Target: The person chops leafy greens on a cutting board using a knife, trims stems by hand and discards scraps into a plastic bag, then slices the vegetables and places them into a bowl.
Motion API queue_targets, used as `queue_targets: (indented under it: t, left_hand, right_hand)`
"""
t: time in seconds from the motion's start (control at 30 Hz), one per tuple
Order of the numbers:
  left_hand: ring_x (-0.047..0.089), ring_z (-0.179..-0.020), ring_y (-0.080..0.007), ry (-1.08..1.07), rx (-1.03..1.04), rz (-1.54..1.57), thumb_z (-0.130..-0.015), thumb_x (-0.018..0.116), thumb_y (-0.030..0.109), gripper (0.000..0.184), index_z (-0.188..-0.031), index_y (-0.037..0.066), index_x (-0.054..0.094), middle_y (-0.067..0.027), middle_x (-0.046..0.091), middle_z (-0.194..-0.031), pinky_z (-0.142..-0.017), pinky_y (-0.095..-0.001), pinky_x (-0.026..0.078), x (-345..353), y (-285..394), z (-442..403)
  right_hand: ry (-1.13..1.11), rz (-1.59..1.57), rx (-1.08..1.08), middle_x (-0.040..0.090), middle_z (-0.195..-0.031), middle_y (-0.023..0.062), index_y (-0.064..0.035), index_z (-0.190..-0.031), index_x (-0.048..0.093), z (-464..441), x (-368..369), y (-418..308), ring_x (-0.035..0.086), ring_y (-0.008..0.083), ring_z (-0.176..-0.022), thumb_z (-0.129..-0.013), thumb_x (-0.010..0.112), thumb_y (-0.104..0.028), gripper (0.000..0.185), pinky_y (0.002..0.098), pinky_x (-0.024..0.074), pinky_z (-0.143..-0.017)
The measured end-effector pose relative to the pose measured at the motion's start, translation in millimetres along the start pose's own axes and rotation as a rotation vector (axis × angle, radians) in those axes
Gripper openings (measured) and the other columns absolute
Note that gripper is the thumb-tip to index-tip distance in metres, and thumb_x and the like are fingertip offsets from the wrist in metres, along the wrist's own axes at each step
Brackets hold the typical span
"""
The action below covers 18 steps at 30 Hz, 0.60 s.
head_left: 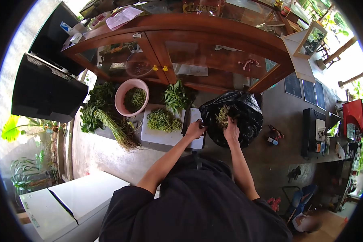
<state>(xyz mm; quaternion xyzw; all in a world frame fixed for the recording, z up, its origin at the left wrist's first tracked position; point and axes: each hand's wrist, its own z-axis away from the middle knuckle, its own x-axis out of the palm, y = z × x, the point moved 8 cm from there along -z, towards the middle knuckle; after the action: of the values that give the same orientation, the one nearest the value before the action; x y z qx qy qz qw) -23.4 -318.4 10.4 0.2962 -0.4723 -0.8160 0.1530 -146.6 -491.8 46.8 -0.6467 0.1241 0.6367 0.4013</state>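
Note:
My right hand (231, 130) is closed on a clump of pale roots and stems (222, 115), over the opening of a black plastic bag (252, 117). To its left, my left hand (195, 130) is closed beside the bag's edge, on a dark thing I cannot make out. Chopped greens (163, 121) lie on a white cutting board (157, 136). Beyond them sits a leafy bunch (176, 97). A pink bowl (117, 99) holds more cut greens. Long-stemmed greens with roots (113, 127) rest at the left end of the work surface.
A wooden cabinet with glass doors (218, 34) stands behind the work surface. A white refrigerator (84, 197) is at lower left, black speakers (46, 88) at upper left. A small red and blue item (273, 140) lies right of the bag. A person (306, 222) is at lower right.

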Motion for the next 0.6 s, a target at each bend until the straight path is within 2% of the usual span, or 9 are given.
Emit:
queue_targets:
  t: [0.13, 0.2, 0.33, 0.43, 0.5, 0.53, 0.6]
  left_hand:
    - [0.067, -0.053, -0.0149, 0.017, -0.020, 0.106, -0.089, 0.065, 0.022, 0.030, -0.101, -0.005, 0.065, -0.0104, 0.070, -0.070, -0.045, -0.0288, 0.051, -3, -4, 17]
    - [0.068, -0.055, -0.0148, 0.034, -0.020, 0.124, -0.090, 0.064, 0.021, 0.027, -0.100, -0.004, 0.066, -0.0094, 0.070, -0.072, -0.044, -0.0294, 0.051, -6, 0, 27]
    - [0.067, -0.055, -0.0141, 0.075, 0.034, 0.155, -0.090, 0.064, 0.021, 0.026, -0.098, -0.004, 0.067, -0.0083, 0.069, -0.073, -0.044, -0.0289, 0.051, -16, 7, 36]
    - [0.065, -0.053, -0.0124, 0.094, 0.030, 0.201, -0.092, 0.062, 0.020, 0.025, -0.098, -0.004, 0.067, -0.0077, 0.069, -0.073, -0.044, -0.0283, 0.050, -24, 1, 39]
    - [0.062, -0.052, -0.0108, 0.140, 0.091, 0.240, -0.093, 0.061, 0.021, 0.025, -0.100, -0.003, 0.067, -0.0067, 0.069, -0.075, -0.045, -0.0268, 0.047, -35, 2, 44]
    - [0.062, -0.052, -0.0108, 0.147, 0.091, 0.238, -0.093, 0.061, 0.021, 0.025, -0.100, -0.003, 0.067, -0.0067, 0.069, -0.075, -0.045, -0.0268, 0.047, -39, 1, 46]
    - [0.061, -0.054, -0.0102, 0.210, 0.136, 0.308, -0.094, 0.061, 0.024, 0.028, -0.101, -0.003, 0.067, -0.0056, 0.069, -0.075, -0.045, -0.0254, 0.045, -52, 2, 54]
  right_hand:
    - [-0.016, -0.031, 0.005, 0.051, -0.130, 0.0206, -0.0165, -0.135, 0.046, 9, -17, -16, 0.061, 0.0409, -0.102, -0.078, 0.075, -0.016, 0.064, 0.0479, 0.0526, -0.082]
    - [0.048, -0.041, -0.029, 0.056, -0.124, 0.0220, -0.0151, -0.132, 0.049, 13, -29, -25, 0.061, 0.0412, -0.102, -0.080, 0.074, -0.022, 0.058, 0.0478, 0.0524, -0.082]
    - [0.094, -0.095, -0.043, 0.060, -0.119, 0.0205, -0.0132, -0.128, 0.053, 19, -52, -49, 0.062, 0.0410, -0.100, -0.082, 0.072, -0.023, 0.051, 0.0481, 0.0521, -0.081]
    - [0.142, -0.089, -0.102, 0.059, -0.120, 0.0206, -0.0092, -0.125, 0.055, 27, -70, -71, 0.064, 0.0398, -0.096, -0.085, 0.070, -0.022, 0.044, 0.0473, 0.0541, -0.076]
    - [0.229, -0.109, -0.114, 0.065, -0.111, 0.0155, -0.0086, -0.116, 0.061, 32, -82, -82, 0.066, 0.0376, -0.091, -0.086, 0.068, -0.020, 0.033, 0.0465, 0.0541, -0.074]
    - [0.228, -0.113, -0.120, 0.065, -0.111, 0.0155, -0.0086, -0.116, 0.061, 31, -80, -84, 0.066, 0.0376, -0.091, -0.086, 0.068, -0.020, 0.033, 0.0465, 0.0541, -0.074]
    - [0.197, -0.145, -0.036, 0.070, -0.094, 0.0126, -0.0097, -0.105, 0.068, 28, -73, -79, 0.067, 0.0349, -0.084, -0.087, 0.067, -0.018, 0.020, 0.0450, 0.0540, -0.073]
